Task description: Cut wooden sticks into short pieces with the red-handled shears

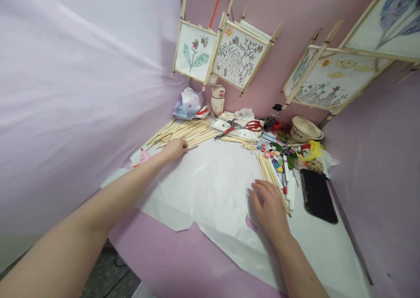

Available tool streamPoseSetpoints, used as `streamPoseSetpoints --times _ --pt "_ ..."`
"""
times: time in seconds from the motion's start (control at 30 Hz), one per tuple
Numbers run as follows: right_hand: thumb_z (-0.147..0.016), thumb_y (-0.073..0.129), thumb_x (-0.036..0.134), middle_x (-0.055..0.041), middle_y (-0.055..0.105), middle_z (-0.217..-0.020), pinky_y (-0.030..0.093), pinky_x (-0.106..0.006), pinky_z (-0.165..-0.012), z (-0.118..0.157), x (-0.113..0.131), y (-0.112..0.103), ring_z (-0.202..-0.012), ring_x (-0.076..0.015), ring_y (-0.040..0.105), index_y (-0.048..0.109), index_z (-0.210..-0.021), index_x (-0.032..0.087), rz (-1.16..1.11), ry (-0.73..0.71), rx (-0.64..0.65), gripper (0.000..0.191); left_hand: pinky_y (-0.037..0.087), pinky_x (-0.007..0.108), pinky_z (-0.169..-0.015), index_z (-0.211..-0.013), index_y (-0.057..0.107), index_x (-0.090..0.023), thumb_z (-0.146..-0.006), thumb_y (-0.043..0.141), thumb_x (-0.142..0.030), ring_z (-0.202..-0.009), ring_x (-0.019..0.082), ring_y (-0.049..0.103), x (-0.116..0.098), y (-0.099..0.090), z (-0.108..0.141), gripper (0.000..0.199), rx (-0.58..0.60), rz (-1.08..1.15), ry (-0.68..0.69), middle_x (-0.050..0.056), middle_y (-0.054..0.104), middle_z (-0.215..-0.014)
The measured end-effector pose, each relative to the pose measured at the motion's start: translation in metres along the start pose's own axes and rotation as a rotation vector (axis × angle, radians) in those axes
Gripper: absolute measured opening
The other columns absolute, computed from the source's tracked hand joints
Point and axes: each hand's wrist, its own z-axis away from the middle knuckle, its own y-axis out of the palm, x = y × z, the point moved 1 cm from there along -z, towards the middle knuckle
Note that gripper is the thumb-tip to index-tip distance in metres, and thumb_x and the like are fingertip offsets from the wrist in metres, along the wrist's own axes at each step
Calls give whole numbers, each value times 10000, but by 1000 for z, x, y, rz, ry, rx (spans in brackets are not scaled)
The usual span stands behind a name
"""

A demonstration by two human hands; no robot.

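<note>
My left hand (pixel 174 149) reaches to the front edge of a spread pile of thin wooden sticks (pixel 193 129). Its fingers are pinched together, and a short length of one wooden stick (pixel 194 148) shows just beyond them. My right hand (pixel 271 204) lies on the white paper (pixel 210 180) with its fingers stretched and slightly apart, holding nothing. Close beside its fingertips runs a smaller bundle of wooden sticks (pixel 266 169). Near that bundle are white marker pens (pixel 291 195) and small coloured pom-poms (pixel 268 154).
Pliers (pixel 226 131) and red-handled scissors (pixel 253 126) lie at the back. A bowl (pixel 305 129), a jar (pixel 217 101) and crumpled plastic (pixel 188 103) stand by the wall. A black phone (pixel 318 196) lies right. Stick-framed drawings (pixel 239 55) hang above.
</note>
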Motion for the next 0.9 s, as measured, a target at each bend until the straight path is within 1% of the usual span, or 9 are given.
streamPoseSetpoints --times 0.1,0.17,0.4,0.5,0.57,0.63,0.7,0.8,0.9 --pt "-936 519 235 -123 677 -1102 479 -497 -976 0 0 0 -1083 -275 569 671 -1058 175 -4 -4 -6 204 436 346 -899 -569 555 -193 -657 641 -207 -1058 298 603 -5 11 1 124 -10 65 -17 114 697 -865" --pt "-936 516 236 -120 679 -1096 480 -499 -973 0 0 0 -1081 -275 572 672 -1054 185 -10 1 -7 202 456 366 -906 -581 555 -188 -692 646 -225 -1050 295 603 -10 13 5 147 30 154 -24 109 678 -838" --pt "-934 502 234 -116 695 -1088 480 -503 -970 -2 5 -3 -1072 -277 593 685 -1038 197 -47 36 -10 213 550 303 -751 -867 660 -151 -847 660 -352 -747 141 616 -41 17 45 202 355 636 21 57 632 -803" --pt "-936 505 238 -114 707 -1077 494 -489 -955 -2 8 -4 -1062 -272 610 686 -1038 197 -94 46 -3 213 551 287 -710 -919 680 -130 -859 683 -321 -711 125 601 -53 29 66 200 444 791 25 66 626 -803" --pt "-933 523 252 -110 714 -1070 502 -476 -949 -2 10 -5 -1058 -266 620 685 -1049 197 -154 61 4 207 539 254 -678 -965 695 -119 -847 706 -258 -683 106 588 -63 41 83 183 568 1024 -53 56 620 -797" --pt "-922 564 294 -109 718 -1072 506 -466 -952 -2 14 -6 -1055 -263 632 686 -1058 203 -255 101 30 203 516 207 -654 -956 708 -112 -791 760 -187 -653 79 573 -75 54 103 189 728 1313 -215 33 603 -773" --pt "-909 603 359 -109 713 -1125 507 -461 -972 0 18 -5 -1075 -258 643 677 -1098 216 -423 193 98 249 510 191 -665 -904 712 -103 -738 810 -177 -652 70 575 -89 68 123 207 804 1433 -295 25 600 -766" --pt "-906 602 475 -115 678 -1251 519 -461 -988 2 24 -1 -1134 -253 647 610 -1245 246 -773 360 236 409 509 198 -708 -864 708 -104 -700 853 -232 -681 77 592 -106 85 150 254 873 1438 -300 28 612 -781" --pt "-914 577 531 -121 650 -1316 514 -468 -1001 3 29 -1 -1192 -258 629 549 -1341 272 -1036 441 340 500 506 227 -714 -833 678 -139 -708 843 -356 -717 107 627 -115 98 168 299 937 1398 -237 48 659 -820"
